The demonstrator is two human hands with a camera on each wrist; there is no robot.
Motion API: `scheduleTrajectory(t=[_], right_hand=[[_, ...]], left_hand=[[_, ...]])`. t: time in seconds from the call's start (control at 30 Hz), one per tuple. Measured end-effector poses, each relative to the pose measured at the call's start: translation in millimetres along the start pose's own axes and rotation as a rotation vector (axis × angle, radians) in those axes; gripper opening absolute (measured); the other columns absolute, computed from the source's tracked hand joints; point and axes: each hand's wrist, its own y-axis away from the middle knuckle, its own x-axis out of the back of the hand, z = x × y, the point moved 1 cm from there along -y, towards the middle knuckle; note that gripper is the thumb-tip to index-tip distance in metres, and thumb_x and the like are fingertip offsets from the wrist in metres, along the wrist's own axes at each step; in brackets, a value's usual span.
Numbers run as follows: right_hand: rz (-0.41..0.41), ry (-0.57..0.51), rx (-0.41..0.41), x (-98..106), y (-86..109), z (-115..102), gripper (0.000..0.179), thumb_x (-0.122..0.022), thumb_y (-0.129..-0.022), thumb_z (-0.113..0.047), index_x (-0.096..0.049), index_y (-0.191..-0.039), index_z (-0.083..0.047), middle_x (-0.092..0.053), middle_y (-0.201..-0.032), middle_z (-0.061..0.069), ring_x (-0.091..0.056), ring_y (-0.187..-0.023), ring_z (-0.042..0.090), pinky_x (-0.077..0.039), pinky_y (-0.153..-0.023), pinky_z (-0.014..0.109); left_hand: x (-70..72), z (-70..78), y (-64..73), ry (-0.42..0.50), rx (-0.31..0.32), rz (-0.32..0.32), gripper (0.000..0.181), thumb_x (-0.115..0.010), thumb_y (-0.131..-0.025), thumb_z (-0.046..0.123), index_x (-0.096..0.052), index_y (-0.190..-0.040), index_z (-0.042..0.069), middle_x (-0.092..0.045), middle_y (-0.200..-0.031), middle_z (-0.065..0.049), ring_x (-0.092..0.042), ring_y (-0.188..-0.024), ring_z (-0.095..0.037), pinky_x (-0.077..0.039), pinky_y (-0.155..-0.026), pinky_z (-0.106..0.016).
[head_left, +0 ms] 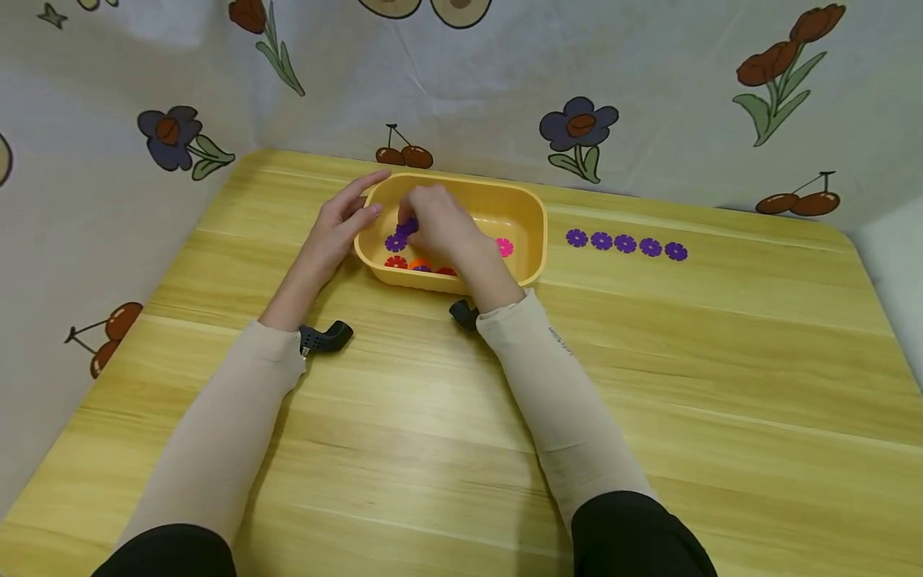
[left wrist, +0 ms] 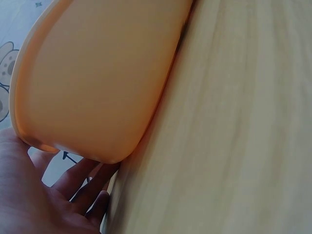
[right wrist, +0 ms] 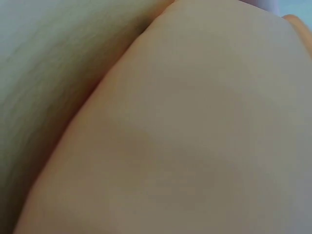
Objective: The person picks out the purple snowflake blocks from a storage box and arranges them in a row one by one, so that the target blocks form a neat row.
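Observation:
A yellow plastic tub (head_left: 515, 200) holds small notched snowflake discs. Its left end is gripped by my left hand (head_left: 333, 228), thumb over the rim and fingers along the outside; the left wrist view shows those fingers against the tub's outer wall (left wrist: 102, 78). Inside the tub, my right hand (head_left: 443, 224) reaches down with curled fingers and pinches a purple snowflake disc (head_left: 408, 227); its fingertips are partly hidden. Another purple disc (head_left: 395, 242) lies beside them. Red (head_left: 396, 262), orange (head_left: 420, 264) and pink (head_left: 505, 247) discs also lie in the tub. The tub's side fills the right wrist view.
To the right of the tub, several purple snowflake discs (head_left: 625, 244) lie in a straight row on the wooden table (head_left: 404, 433). A patterned cloth (head_left: 476, 88) hangs behind the table's far edge. Dark wrist devices (head_left: 328, 336) sit near both sleeves.

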Motion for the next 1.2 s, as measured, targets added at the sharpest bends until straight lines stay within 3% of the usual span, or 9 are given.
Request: scheduleTrajectory(t=[0.3, 0.47, 0.63, 0.9, 1.2], right_hand=[[0.027, 0.002, -0.015, -1, 2.0, 1, 0.014, -0.079, -0.092, -0.008, -0.076, -0.105, -0.008, -0.072, -0.103, 0.004, -0.061, -0.095, 0.021, -0.056, -0.089, 0.03], [0.017, -0.001, -0.009, -2, 1.1, 1, 0.019, -0.079, -0.093, -0.01, -0.075, -0.111, -0.009, -0.071, -0.109, 0.005, -0.06, -0.098, 0.021, -0.055, -0.091, 0.031], [-0.01, 0.0, 0.03, -4, -1.4, -1, 0.023, -0.079, -0.094, -0.011, -0.075, -0.117, -0.009, -0.073, -0.113, 0.005, -0.06, -0.101, 0.021, -0.054, -0.097, 0.032], [0.025, -0.018, 0.056, -3, -1.2, -1, 0.013, -0.078, -0.093, -0.008, -0.078, -0.106, -0.008, -0.075, -0.104, 0.004, -0.062, -0.094, 0.019, -0.056, -0.091, 0.03], [0.029, -0.035, 0.015, 7, 9.8, 1, 0.021, -0.076, -0.094, -0.013, -0.075, -0.115, -0.011, -0.072, -0.114, 0.003, -0.062, -0.105, 0.021, -0.054, -0.101, 0.032]], left_hand=[[-1.1, -0.6, -0.8, 0.015, -0.015, -0.002, 0.047, -0.058, -0.109, 0.028, -0.053, -0.156, 0.031, -0.061, -0.147, -0.014, -0.063, -0.124, -0.024, -0.059, -0.089, -0.02], [-0.9, -2.0, -1.0, 0.011, -0.021, -0.001, 0.047, -0.058, -0.109, 0.029, -0.053, -0.156, 0.03, -0.063, -0.143, -0.017, -0.064, -0.121, -0.025, -0.06, -0.084, -0.021], [0.3, -2.8, -0.7, 0.011, -0.025, 0.0, 0.047, -0.058, -0.109, 0.031, -0.053, -0.156, 0.031, -0.063, -0.142, -0.017, -0.064, -0.122, -0.023, -0.059, -0.086, -0.02], [0.6, -2.5, 0.0, 0.012, -0.014, 0.003, 0.048, -0.059, -0.109, 0.032, -0.053, -0.156, 0.032, -0.061, -0.147, -0.013, -0.062, -0.125, -0.021, -0.056, -0.095, -0.021], [0.9, -2.3, 0.7, 0.02, -0.006, 0.003, 0.047, -0.058, -0.109, 0.029, -0.053, -0.156, 0.033, -0.06, -0.149, -0.012, -0.062, -0.129, -0.023, -0.06, -0.09, -0.021]])
